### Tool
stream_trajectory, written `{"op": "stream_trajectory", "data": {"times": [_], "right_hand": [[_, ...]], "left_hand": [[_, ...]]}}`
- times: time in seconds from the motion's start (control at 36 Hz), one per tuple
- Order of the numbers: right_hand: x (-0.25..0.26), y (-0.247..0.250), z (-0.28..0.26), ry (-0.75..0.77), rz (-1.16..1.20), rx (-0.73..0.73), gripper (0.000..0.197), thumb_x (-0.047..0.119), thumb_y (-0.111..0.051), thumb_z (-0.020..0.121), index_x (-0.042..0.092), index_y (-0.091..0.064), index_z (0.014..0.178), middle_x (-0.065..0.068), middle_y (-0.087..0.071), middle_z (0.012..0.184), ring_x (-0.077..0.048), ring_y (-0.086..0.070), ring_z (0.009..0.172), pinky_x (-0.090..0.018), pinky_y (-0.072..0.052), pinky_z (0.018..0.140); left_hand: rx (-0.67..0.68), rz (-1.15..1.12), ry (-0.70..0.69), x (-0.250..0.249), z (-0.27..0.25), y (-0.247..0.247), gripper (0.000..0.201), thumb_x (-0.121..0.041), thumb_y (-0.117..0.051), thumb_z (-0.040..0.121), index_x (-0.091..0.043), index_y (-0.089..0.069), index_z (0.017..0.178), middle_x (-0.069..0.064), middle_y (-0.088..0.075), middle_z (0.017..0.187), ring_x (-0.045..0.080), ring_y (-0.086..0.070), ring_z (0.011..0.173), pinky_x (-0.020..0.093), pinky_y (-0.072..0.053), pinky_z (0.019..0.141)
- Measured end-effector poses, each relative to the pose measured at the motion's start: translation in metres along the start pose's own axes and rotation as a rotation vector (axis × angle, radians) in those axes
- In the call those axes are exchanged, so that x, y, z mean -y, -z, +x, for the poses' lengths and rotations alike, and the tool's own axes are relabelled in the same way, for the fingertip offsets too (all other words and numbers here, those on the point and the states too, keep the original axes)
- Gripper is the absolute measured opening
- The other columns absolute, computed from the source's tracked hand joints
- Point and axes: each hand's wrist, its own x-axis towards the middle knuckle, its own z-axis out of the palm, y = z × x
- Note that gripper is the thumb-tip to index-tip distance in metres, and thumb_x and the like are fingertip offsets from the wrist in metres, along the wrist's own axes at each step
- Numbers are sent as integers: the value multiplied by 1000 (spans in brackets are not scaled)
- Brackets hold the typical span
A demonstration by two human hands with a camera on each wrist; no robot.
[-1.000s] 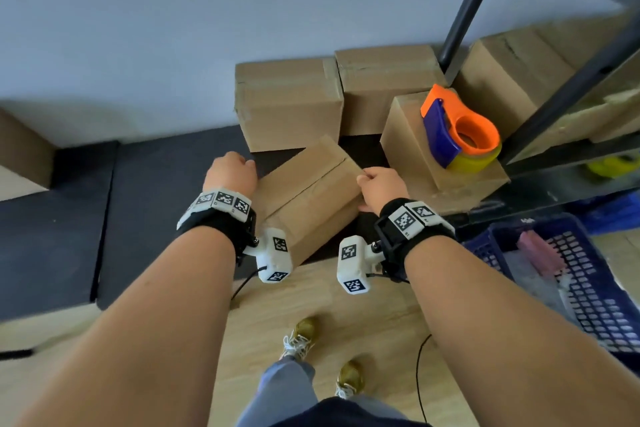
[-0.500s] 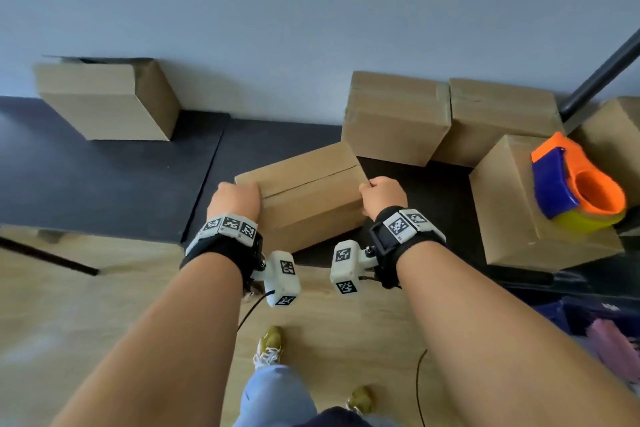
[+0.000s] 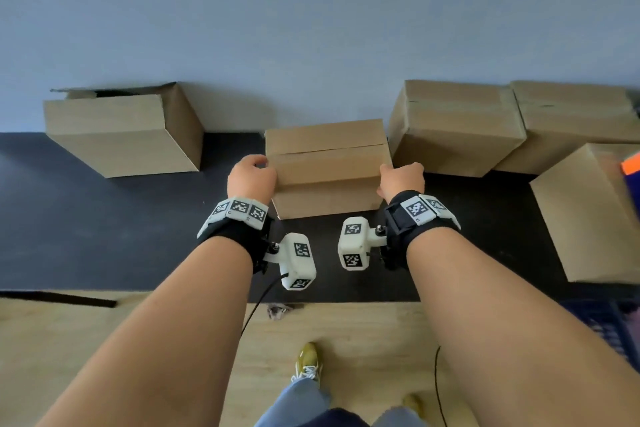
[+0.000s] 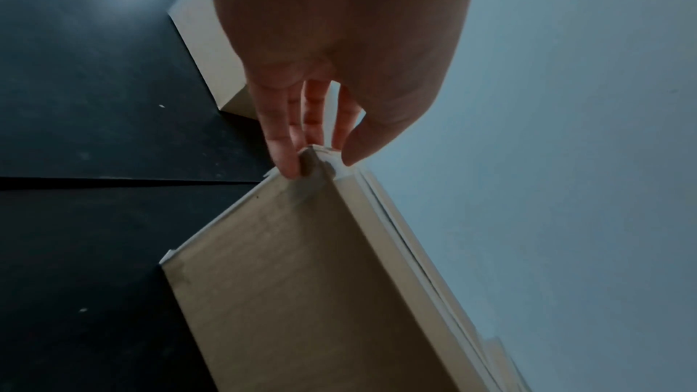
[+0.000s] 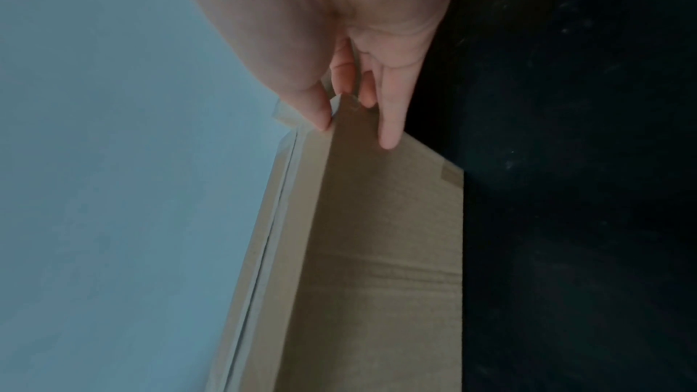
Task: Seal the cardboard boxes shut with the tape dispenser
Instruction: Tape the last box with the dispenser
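A small cardboard box (image 3: 327, 166) with its flaps closed and a seam across its top is held between both hands, low over the black mat (image 3: 104, 236). My left hand (image 3: 251, 180) grips its left near corner. In the left wrist view the thumb and fingers of this hand (image 4: 317, 160) pinch that corner of the box (image 4: 301, 264). My right hand (image 3: 401, 178) grips the right near corner. In the right wrist view this hand (image 5: 354, 127) has its thumb on top of the box (image 5: 377, 234) and its fingers down the side. Only an orange sliver of the tape dispenser (image 3: 631, 168) shows at the right edge.
An open-topped box (image 3: 124, 130) stands at the left against the wall. Two closed boxes (image 3: 453, 125) (image 3: 575, 125) stand at the right against it. A further box (image 3: 588, 211) under the dispenser sits front right. A blue basket (image 3: 609, 322) is at the lower right on the wooden floor.
Both hands have carried the box to the left and turned it square to the wall. My view has swung left, so the dispenser has slid to the right edge and the left box has come into view.
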Motion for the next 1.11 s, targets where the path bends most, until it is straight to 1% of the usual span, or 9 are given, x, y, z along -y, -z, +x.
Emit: {"op": "stream_trajectory", "data": {"times": [0.14, 0.19, 0.25, 0.36, 0.56, 0.67, 0.78, 0.97, 1.11], "right_hand": [[19, -1, 11, 59, -59, 9, 39, 10, -52, 100, -1, -39, 135, -16, -55, 113, -32, -57, 96, -32, -37, 71], [21, -3, 17, 96, -89, 34, 9, 5, -51, 97, 8, -50, 106, -11, -49, 89, -27, -49, 74, -31, -36, 68], [23, -5, 20, 122, -109, 34, 18, 4, -50, 96, 16, -41, 86, -6, -42, 81, -23, -42, 67, -30, -35, 60], [31, -2, 19, 186, -67, 33, 40, 4, -46, 99, 8, -41, 138, -4, -46, 111, -21, -47, 94, -28, -37, 78], [48, -5, 17, 235, -112, 77, 43, 0, -44, 96, 10, -52, 137, -9, -56, 136, -28, -55, 121, -31, -42, 91], [60, -16, 13, 280, -120, 77, 36, 3, -47, 94, 11, -62, 126, -9, -64, 128, -28, -60, 116, -31, -45, 88], [78, -42, -6, 370, -146, 187, 28, 5, -44, 92, 21, -62, 105, -9, -70, 114, -29, -65, 107, -39, -52, 91], [111, -114, -51, 488, -210, 392, 32, 0, -45, 88, 27, -59, 77, -1, -62, 82, -29, -63, 93, -39, -53, 89], [128, -169, -88, 538, -218, 434, 31, 3, -49, 86, 29, -59, 72, 1, -61, 82, -32, -67, 101, -48, -55, 94]], "left_hand": [[-12, 32, -71, -25, 24, -7, 33, -16, -56, 82, -17, -64, 113, 0, -66, 111, 18, -61, 98, 23, -41, 76], [-2, 50, -108, -32, 34, -12, 33, -16, -54, 86, -15, -64, 117, 2, -64, 118, 21, -60, 106, 23, -39, 78], [29, 48, -143, -38, 43, -17, 35, -13, -52, 86, -13, -65, 119, 6, -65, 120, 24, -60, 108, 24, -41, 80], [146, 90, -193, -49, 57, -24, 41, -5, -46, 91, -11, -59, 129, 9, -61, 128, 25, -56, 117, 21, -37, 85], [363, 292, -281, -69, 64, -28, 50, -10, -39, 101, -6, -28, 149, 12, -19, 158, 28, -26, 143, 32, -25, 112], [241, 321, -295, -68, 68, -14, 51, -16, -39, 98, -14, -32, 148, 8, -25, 157, 25, -31, 141, 33, -27, 112], [70, 263, -280, -57, 73, 21, 50, -9, -42, 91, -18, -48, 139, 12, -49, 139, 29, -56, 115, 30, -44, 91], [-266, 385, -347, -25, 97, 113, 43, -3, -42, 89, -18, -60, 125, 7, -51, 131, 28, -52, 115, 36, -43, 87], [-367, 466, -358, -3, 120, 179, 50, 1, -43, 85, -15, -53, 132, 10, -45, 136, 29, -37, 127, 41, -41, 94]]}}
